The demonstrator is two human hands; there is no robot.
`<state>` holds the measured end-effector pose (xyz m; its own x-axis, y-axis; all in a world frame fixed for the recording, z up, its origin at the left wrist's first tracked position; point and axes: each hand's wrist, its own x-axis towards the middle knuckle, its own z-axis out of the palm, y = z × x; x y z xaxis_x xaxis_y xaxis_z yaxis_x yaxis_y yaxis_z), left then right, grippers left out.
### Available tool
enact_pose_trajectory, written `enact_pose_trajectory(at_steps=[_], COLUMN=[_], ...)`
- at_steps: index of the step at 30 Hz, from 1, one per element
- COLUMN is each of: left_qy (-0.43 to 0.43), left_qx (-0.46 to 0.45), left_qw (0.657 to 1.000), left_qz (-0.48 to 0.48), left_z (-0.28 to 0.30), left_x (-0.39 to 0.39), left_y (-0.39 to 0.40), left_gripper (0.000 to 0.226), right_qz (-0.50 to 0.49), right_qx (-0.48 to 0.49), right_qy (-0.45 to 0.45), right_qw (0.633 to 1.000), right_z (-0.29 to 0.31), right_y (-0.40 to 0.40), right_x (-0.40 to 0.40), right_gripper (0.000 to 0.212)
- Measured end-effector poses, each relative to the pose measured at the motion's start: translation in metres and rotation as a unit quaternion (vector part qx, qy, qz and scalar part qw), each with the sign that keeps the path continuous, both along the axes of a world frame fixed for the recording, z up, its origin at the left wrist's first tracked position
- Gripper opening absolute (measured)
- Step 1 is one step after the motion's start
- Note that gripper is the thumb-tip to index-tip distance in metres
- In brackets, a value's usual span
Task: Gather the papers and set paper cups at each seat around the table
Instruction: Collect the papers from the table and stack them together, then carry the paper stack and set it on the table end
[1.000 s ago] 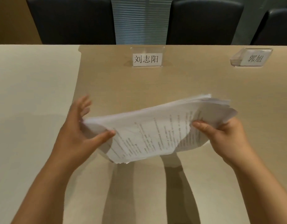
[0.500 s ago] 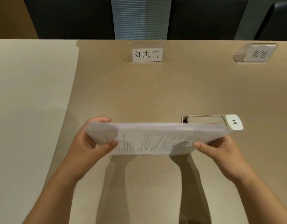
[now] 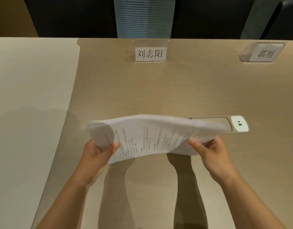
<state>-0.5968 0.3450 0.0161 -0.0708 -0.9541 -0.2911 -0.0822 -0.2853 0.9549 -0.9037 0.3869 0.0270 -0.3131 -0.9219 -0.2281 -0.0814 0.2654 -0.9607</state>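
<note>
While the papers (image 3: 152, 136) hang just above the worktop (image 3: 159, 88), long axis left to right, the left hand (image 3: 99, 154) and right hand (image 3: 212, 154) each clench one end.

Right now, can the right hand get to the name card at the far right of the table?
Probably not yet. The right hand is gripping the paper stack together with the left hand. The table between it and the name card is bare, but the hand must first let go.
</note>
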Motion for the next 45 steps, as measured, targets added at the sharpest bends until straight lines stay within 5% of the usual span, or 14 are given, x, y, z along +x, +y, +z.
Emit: enact_pose_trajectory(at_steps=[3,9,15,20,26,30,38,45], left_qy=[-0.042,0.004,0.051,0.043,0.022,0.009,0.004,-0.002], left_qx=[-0.023,-0.021,-0.056,-0.121,-0.176,-0.2,-0.172,-0.188], left_qw=[0.999,0.998,0.997,0.988,0.949,0.942,0.929,0.87], left_qz=[-0.017,-0.056,0.008,0.087,0.262,0.27,0.327,0.456], left_z=[0.025,0.094,0.167,0.218,0.265,0.292,0.29,0.283], left_x=[0.01,0.04,0.075,0.108,0.167,0.217,0.329,0.472], left_y=[0.004,0.041,0.115,0.204,0.334,0.433,0.596,0.696], left_gripper=[0.026,0.027,0.027,0.033,0.027,0.06,0.069,0.025], right_qz=[0.005,0.091,0.196,0.25,0.326,0.394,0.49,0.524], right_qx=[-0.014,-0.037,-0.025,-0.029,-0.147,-0.182,-0.154,-0.173], right_qy=[0.008,0.037,-0.067,-0.068,-0.067,-0.107,-0.128,-0.08], right_qw=[1.0,0.995,0.978,0.965,0.931,0.895,0.849,0.83], right_z=[0.025,0.109,0.185,0.225,0.278,0.301,0.301,0.286], right_y=[0.001,0.025,0.08,0.132,0.189,0.231,0.319,0.398], right_x=[0.0,0.006,0.03,0.081,0.169,0.241,0.406,0.587], right_gripper=[0.028,0.028,0.056,0.028,0.021,0.023,0.019,0.017])
